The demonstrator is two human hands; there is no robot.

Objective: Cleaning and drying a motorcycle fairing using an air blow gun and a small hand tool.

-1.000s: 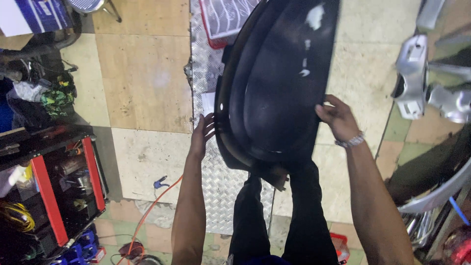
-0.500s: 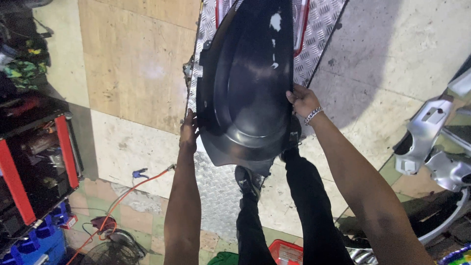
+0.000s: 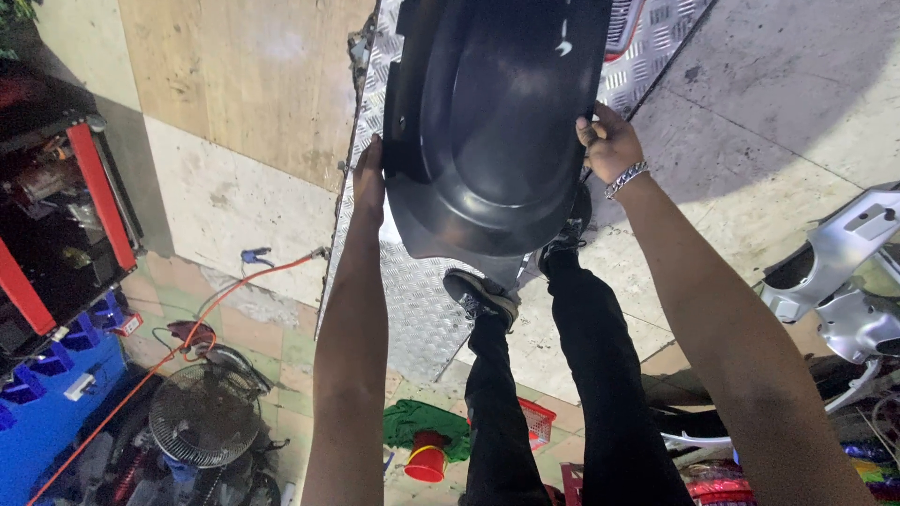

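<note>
Both hands [image 3: 369,178] [image 3: 609,145] hold black fender [image 3: 497,122], its top cut off

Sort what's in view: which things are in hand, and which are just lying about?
In hand: black fender, held by left hand and right hand.

Lying about: fan, orange hose, red cup, green cloth, silver panels, red tool chest.

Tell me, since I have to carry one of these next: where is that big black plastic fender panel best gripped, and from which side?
Probably by its two long side edges, one hand from each side. The black fender panel is a wide, smooth, curved shell with no handle, so only the rims offer purchase. That is how it is held here: the left hand on the left rim, the right hand on the right rim.
</note>
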